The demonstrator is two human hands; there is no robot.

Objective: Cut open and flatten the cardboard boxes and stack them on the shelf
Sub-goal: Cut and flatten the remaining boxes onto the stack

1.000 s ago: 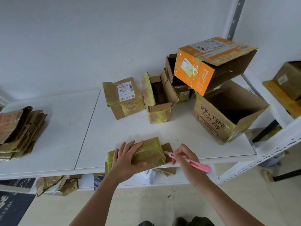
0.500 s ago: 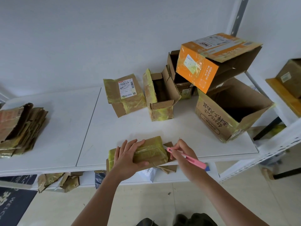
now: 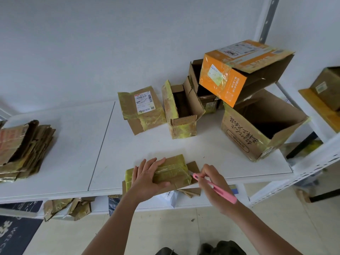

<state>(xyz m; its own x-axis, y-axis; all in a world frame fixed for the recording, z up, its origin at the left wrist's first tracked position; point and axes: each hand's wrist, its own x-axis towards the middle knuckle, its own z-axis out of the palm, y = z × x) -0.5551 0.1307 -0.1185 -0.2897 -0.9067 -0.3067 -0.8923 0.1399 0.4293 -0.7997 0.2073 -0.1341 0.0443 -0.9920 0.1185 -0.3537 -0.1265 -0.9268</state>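
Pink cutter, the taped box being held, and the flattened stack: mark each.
pink cutter (image 3: pixel 219 188), head view, mid handle.
taped box (image 3: pixel 173 171), head view, top face.
flattened stack (image 3: pixel 24 151), head view, top sheet.

Head cam, looks fwd & down, close over shelf (image 3: pixel 73 144)

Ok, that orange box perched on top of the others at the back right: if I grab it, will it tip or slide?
Probably tips easily: the orange box sits tilted, resting on the rims of the big open box and a smaller box behind. It looks empty with one end open, so likely light and a bit squashy. Its glossy tape may be slippery.
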